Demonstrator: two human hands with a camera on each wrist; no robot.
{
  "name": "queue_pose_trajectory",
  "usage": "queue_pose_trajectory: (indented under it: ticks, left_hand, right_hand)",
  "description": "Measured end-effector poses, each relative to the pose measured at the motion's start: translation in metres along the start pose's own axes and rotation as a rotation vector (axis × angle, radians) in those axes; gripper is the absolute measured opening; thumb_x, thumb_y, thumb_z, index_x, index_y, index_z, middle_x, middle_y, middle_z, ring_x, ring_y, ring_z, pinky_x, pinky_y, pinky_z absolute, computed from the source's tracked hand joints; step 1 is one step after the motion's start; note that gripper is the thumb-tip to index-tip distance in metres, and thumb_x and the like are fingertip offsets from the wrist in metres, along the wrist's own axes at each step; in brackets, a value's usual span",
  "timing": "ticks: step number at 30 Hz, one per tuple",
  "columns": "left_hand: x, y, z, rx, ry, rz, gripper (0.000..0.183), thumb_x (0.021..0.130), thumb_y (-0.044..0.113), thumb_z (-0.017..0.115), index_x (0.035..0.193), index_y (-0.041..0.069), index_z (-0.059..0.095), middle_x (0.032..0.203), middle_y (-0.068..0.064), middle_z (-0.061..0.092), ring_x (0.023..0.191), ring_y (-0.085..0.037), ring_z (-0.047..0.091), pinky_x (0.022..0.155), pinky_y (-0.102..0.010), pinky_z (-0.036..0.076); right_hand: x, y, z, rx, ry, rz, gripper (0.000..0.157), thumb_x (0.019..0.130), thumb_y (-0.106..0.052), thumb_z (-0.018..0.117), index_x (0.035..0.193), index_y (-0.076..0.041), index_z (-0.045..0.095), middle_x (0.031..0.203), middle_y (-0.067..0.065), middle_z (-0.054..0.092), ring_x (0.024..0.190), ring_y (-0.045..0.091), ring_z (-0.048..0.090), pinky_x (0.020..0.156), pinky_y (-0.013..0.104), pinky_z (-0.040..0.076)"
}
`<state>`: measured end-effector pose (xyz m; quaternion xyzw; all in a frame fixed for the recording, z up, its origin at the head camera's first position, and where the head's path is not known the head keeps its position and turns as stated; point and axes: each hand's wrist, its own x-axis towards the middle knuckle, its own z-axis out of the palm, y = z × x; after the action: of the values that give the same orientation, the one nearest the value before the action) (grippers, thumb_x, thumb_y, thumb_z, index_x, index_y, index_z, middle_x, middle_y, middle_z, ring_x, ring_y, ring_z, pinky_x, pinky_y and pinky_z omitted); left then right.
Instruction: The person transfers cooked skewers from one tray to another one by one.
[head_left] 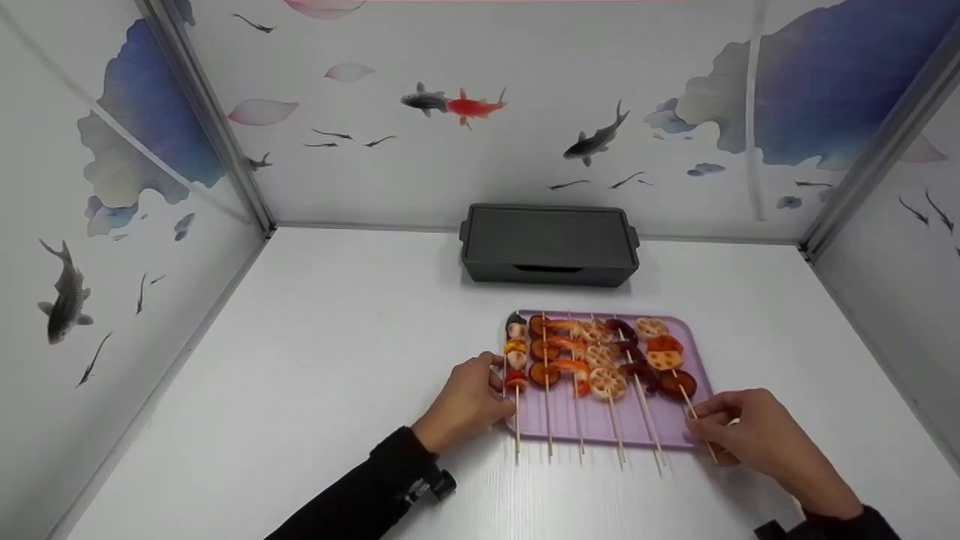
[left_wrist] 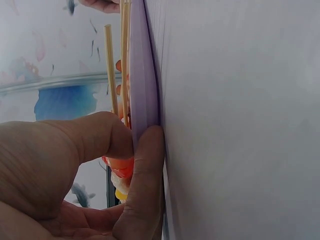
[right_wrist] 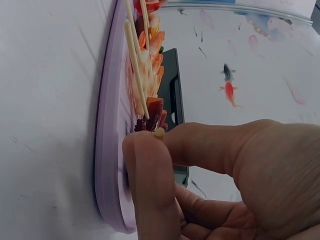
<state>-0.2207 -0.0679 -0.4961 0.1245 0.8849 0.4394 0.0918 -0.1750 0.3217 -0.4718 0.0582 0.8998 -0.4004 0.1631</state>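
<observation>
A purple tray [head_left: 600, 425] holds several food skewers laid side by side, sticks toward the near edge. My left hand [head_left: 469, 397] pinches the tray's left rim between thumb and finger; the left wrist view shows the thumb [left_wrist: 107, 132] on the rim. At the tray's near right corner, my right hand [head_left: 754, 431] pinches the stick of the rightmost skewer [head_left: 677, 385], which carries lotus root and round brown slices. That stick's end pokes out between thumb and index finger in the right wrist view. Shrimp skewers [head_left: 574, 367] and lotus root skewers [head_left: 606, 382] lie in the middle.
Behind the tray stands a dark grey rectangular box [head_left: 551, 232] with side handles, near the back wall. A white table [head_left: 337, 322] lies under everything. Panels printed with fish and leaves enclose the table at the back, left and right.
</observation>
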Motion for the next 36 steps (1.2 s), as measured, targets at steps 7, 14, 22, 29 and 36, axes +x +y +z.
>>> queue_pose_trajectory:
  ticks: [7,14,22,29,36]
  left_hand:
    - [-0.0006,-0.0001,0.0006,0.01,0.005,-0.01,0.066,0.073,0.008,0.073,0.135,0.0,0.051,0.094,-0.008,0.068,0.07,-0.01,0.059,0.06,-0.024,0.05]
    - [-0.0012,-0.0002,0.0006,0.01,0.007,-0.013,0.066,0.073,0.008,0.073,0.135,0.0,0.051,0.095,-0.008,0.067,0.072,-0.011,0.059,0.061,-0.025,0.05]
    - [-0.0011,-0.0007,0.0004,0.0,0.002,-0.016,0.066,0.073,0.008,0.073,0.135,0.001,0.051,0.096,-0.009,0.067,0.071,-0.011,0.06,0.06,-0.024,0.051]
    - [-0.0004,-0.0002,0.0001,0.043,0.014,0.009,0.065,0.074,0.011,0.072,0.134,0.001,0.052,0.095,-0.007,0.068,0.072,-0.01,0.059,0.064,-0.025,0.049]
    - [-0.0014,-0.0001,0.0003,0.021,0.015,0.012,0.064,0.073,0.009,0.072,0.133,-0.001,0.052,0.094,-0.008,0.068,0.07,-0.011,0.059,0.062,-0.025,0.049]
  right_hand:
    - [0.0016,-0.002,0.0012,-0.007,-0.001,0.031,0.044,0.085,-0.041,0.077,0.109,-0.005,0.071,0.091,0.008,0.068,0.071,0.017,0.066,0.063,0.032,0.06]
    - [0.0015,-0.001,0.001,-0.004,-0.011,0.012,0.048,0.085,-0.045,0.076,0.111,-0.004,0.071,0.092,0.008,0.068,0.071,0.018,0.066,0.063,0.031,0.059]
    - [0.0022,-0.001,0.0013,-0.02,-0.01,0.015,0.05,0.085,-0.046,0.075,0.112,-0.004,0.071,0.092,0.007,0.069,0.072,0.017,0.066,0.063,0.03,0.058]
    - [0.0005,-0.0015,0.0002,-0.032,-0.001,-0.003,0.049,0.086,-0.046,0.074,0.111,-0.004,0.071,0.091,0.008,0.068,0.072,0.018,0.066,0.063,0.03,0.059]
    - [0.0006,-0.0006,-0.0024,-0.061,0.003,-0.022,0.052,0.086,-0.05,0.073,0.112,-0.004,0.071,0.09,0.008,0.068,0.07,0.018,0.065,0.063,0.029,0.059]
